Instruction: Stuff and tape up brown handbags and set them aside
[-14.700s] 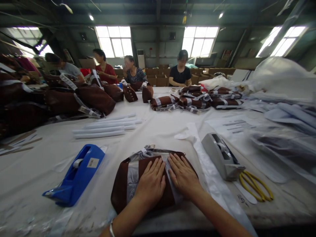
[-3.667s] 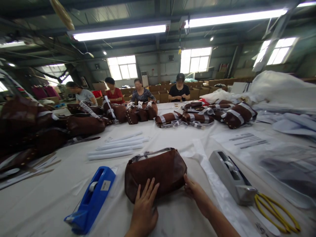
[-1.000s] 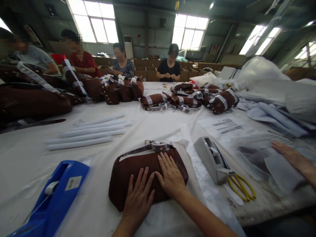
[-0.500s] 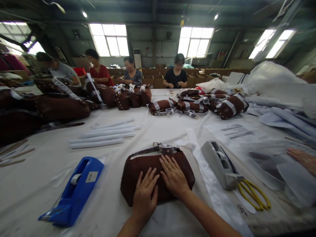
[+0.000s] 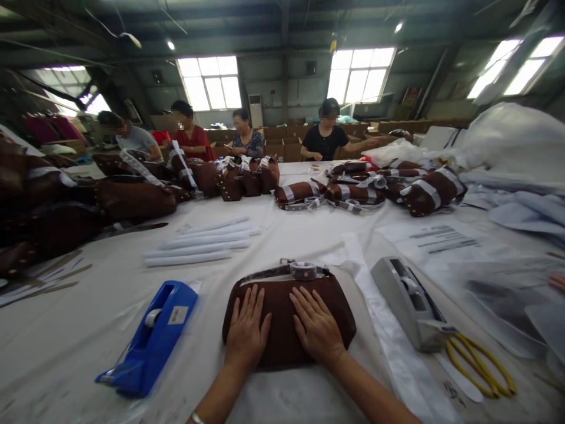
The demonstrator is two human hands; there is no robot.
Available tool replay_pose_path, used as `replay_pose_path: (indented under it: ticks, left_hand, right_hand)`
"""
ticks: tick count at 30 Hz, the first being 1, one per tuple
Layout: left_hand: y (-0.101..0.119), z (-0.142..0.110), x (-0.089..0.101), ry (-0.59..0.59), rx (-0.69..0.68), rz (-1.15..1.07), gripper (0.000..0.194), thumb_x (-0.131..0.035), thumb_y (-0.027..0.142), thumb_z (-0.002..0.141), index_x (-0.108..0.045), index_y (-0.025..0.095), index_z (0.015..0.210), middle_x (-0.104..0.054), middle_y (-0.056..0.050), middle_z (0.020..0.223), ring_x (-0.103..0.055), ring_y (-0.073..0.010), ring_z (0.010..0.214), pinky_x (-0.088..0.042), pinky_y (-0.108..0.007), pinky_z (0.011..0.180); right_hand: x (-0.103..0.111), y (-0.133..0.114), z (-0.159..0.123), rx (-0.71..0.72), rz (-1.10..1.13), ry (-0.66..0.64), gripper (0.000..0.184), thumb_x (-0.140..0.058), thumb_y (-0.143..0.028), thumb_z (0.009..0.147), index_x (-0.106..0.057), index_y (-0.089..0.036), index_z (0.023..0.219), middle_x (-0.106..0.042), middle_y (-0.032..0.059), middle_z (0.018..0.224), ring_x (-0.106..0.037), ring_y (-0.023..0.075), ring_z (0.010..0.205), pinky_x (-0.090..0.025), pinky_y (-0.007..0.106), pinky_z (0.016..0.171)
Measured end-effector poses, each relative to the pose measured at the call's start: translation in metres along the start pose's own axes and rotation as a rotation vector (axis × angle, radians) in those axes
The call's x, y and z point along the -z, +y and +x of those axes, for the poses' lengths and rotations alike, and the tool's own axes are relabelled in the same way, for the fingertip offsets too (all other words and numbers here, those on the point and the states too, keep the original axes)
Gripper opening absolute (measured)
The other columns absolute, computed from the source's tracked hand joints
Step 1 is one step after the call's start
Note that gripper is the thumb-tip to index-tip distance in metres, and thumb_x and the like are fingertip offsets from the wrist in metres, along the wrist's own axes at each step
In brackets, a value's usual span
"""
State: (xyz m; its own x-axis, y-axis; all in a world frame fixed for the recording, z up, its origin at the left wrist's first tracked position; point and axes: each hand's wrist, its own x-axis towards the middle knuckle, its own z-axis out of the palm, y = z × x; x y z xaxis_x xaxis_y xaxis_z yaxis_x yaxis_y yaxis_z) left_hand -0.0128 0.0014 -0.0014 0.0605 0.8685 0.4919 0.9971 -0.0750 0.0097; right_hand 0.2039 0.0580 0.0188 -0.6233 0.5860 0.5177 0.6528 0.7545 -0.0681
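Clock directions are read from the bag's centre, with twelve pointing away from the wearer. A white-covered desk (image 5: 282, 232) fills the lower view. Near its front edge lies the brown bag (image 5: 279, 312), on its side with a broad panel facing up. The blue dispenser (image 5: 165, 338) stands at nine o'clock and the grey dispenser (image 5: 395, 303) at three, both well apart from the bag. The left hand (image 5: 247, 328) rests flat on the nine o'clock part of the panel and the right hand (image 5: 316, 325) on the three o'clock part; both are palm down with fingers straight, pressing rather than gripping. The strap (image 5: 265, 272) runs along the twelve o'clock edge, ending in a wrapped coil (image 5: 303, 271) just past twelve.

Handling, as judged: the bag looks light to moderate in weight, soft but plump enough to keep its form, smooth without being very slippery, and sturdy, though its surface may mark. The ends at nine and three offer the surest hold; the loosely lying strap and coil offer a poor one.

Compared with half a second earlier: across the desk, the worker in black (image 5: 325, 142) now extends an arm sideways; the left hand sits further towards nine and twelve, widening the gap between the hands; the right hand keeps nearly the same place.
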Motion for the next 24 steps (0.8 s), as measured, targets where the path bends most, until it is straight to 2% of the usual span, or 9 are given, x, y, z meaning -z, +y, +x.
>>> replay_pose_path:
  ticks: [2, 6, 8, 10, 14, 16, 18, 21, 24]
  left_hand:
    - [0.009, 0.008, 0.014, 0.038, -0.008, -0.004, 0.066, -0.045, 0.026, 0.099, -0.016, 0.016, 0.158, -0.038, -0.014, 0.156, -0.035, -0.0278, 0.145, -0.028, -0.054, 0.119]
    - [0.041, 0.043, 0.061, 0.165, -0.082, -0.087, 0.067, -0.043, 0.016, 0.098, -0.013, 0.017, 0.158, -0.037, -0.012, 0.157, -0.028, -0.0257, 0.149, -0.021, -0.054, 0.123]
    - [0.052, 0.056, 0.069, 0.202, -0.137, -0.144, 0.066, -0.044, 0.017, 0.098, -0.015, 0.017, 0.158, -0.035, -0.011, 0.158, -0.025, -0.0259, 0.15, -0.022, -0.054, 0.122]
    - [0.056, 0.059, 0.058, 0.183, -0.177, -0.156, 0.064, -0.044, 0.018, 0.098, -0.018, 0.017, 0.157, -0.036, -0.01, 0.157, -0.025, -0.0256, 0.15, -0.023, -0.053, 0.122]
    - [0.046, 0.044, 0.01, 0.072, -0.207, -0.076, 0.06, -0.043, 0.018, 0.098, -0.025, 0.015, 0.155, -0.041, -0.009, 0.155, -0.03, -0.0237, 0.148, -0.023, -0.051, 0.123]
    - [0.042, 0.035, -0.002, 0.024, -0.213, -0.059, 0.057, -0.043, 0.019, 0.099, -0.031, 0.016, 0.153, -0.039, -0.008, 0.156, -0.031, -0.0245, 0.147, -0.024, -0.051, 0.122]
    - [0.042, 0.027, -0.001, 0.004, -0.251, -0.068, 0.055, -0.043, 0.02, 0.099, -0.033, 0.017, 0.153, -0.038, -0.008, 0.157, -0.03, -0.0246, 0.148, -0.025, -0.05, 0.122]
    - [0.047, 0.008, 0.009, -0.035, -0.321, -0.083, 0.059, -0.046, 0.023, 0.097, -0.03, 0.017, 0.154, -0.036, -0.009, 0.158, -0.027, -0.0249, 0.149, -0.021, -0.05, 0.123]
    - [0.054, -0.017, 0.014, -0.05, -0.3, -0.07, 0.063, -0.051, 0.029, 0.096, -0.03, 0.022, 0.154, -0.032, -0.008, 0.16, -0.023, -0.0273, 0.15, -0.016, -0.052, 0.123]
  right_hand:
    - [-0.001, 0.001, -0.001, -0.008, 0.021, 0.022, 0.059, -0.046, -0.016, 0.096, -0.032, -0.016, 0.154, -0.045, 0.0081, 0.153, -0.038, 0.0253, 0.145, -0.038, 0.05, 0.118]
    - [0.0, 0.005, -0.004, -0.025, 0.121, 0.086, 0.058, -0.046, -0.014, 0.096, -0.036, -0.019, 0.152, -0.053, 0.0087, 0.147, -0.043, 0.0234, 0.141, -0.041, 0.049, 0.117]
    - [0.001, 0.007, -0.006, -0.035, 0.178, 0.124, 0.055, -0.046, -0.012, 0.095, -0.042, -0.021, 0.15, -0.058, 0.0082, 0.143, -0.048, 0.0226, 0.138, -0.044, 0.048, 0.115]
    - [0.0, 0.008, -0.008, -0.048, 0.227, 0.174, 0.051, -0.047, -0.011, 0.095, -0.049, -0.022, 0.144, -0.064, 0.0075, 0.135, -0.054, 0.0217, 0.133, -0.046, 0.048, 0.113]
    - [-0.002, 0.007, -0.012, -0.026, 0.292, 0.245, 0.041, -0.05, -0.009, 0.093, -0.061, -0.023, 0.13, -0.071, 0.0069, 0.122, -0.061, 0.0209, 0.122, -0.051, 0.047, 0.108]
    - [-0.002, 0.006, -0.011, -0.022, 0.296, 0.246, 0.039, -0.05, -0.01, 0.093, -0.063, -0.023, 0.127, -0.072, 0.0067, 0.119, -0.063, 0.0208, 0.12, -0.051, 0.047, 0.107]
    - [0.0, 0.006, -0.01, -0.029, 0.294, 0.248, 0.04, -0.05, -0.01, 0.093, -0.063, -0.024, 0.128, -0.073, 0.0065, 0.118, -0.064, 0.0204, 0.118, -0.052, 0.046, 0.107]
    - [0.006, 0.006, -0.013, -0.015, 0.306, 0.235, 0.039, -0.05, -0.01, 0.093, -0.063, -0.024, 0.128, -0.073, 0.0066, 0.118, -0.064, 0.0199, 0.118, -0.052, 0.045, 0.107]
    - [0.013, 0.005, -0.033, 0.026, 0.295, 0.173, 0.039, -0.05, -0.01, 0.095, -0.062, -0.024, 0.129, -0.072, 0.006, 0.122, -0.061, 0.0197, 0.123, -0.052, 0.044, 0.107]
